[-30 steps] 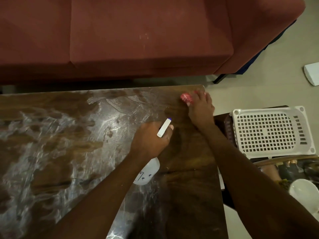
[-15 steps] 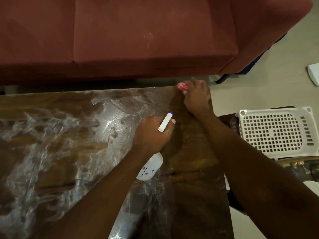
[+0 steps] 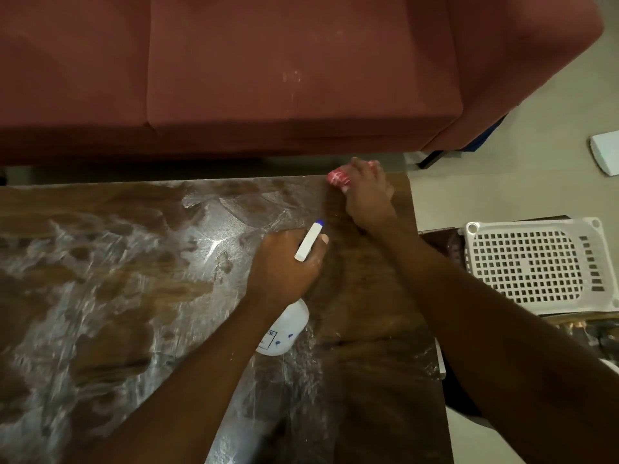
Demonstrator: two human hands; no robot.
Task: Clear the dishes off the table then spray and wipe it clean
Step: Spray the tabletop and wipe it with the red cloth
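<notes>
A dark wooden table [image 3: 100, 296] fills the lower left, covered in white streaks of wet spray. My left hand [image 3: 284, 262] grips a white spray bottle [image 3: 284, 329] by its neck, with the nozzle pointing up and right. My right hand [image 3: 366, 192] presses a red-and-white cloth [image 3: 339, 178] on the table's far right corner. The cloth is mostly hidden under my fingers. No dishes stand on the table.
A red sofa [image 3: 268, 78] runs along the table's far edge. To the right, a white perforated basket [image 3: 536, 262] sits upside down on a lower surface. A white object [image 3: 606, 155] lies on the floor at the far right.
My right hand has slid the cloth away from me, up to the table's far right edge. My left hand has kept the spray bottle in about the same place.
</notes>
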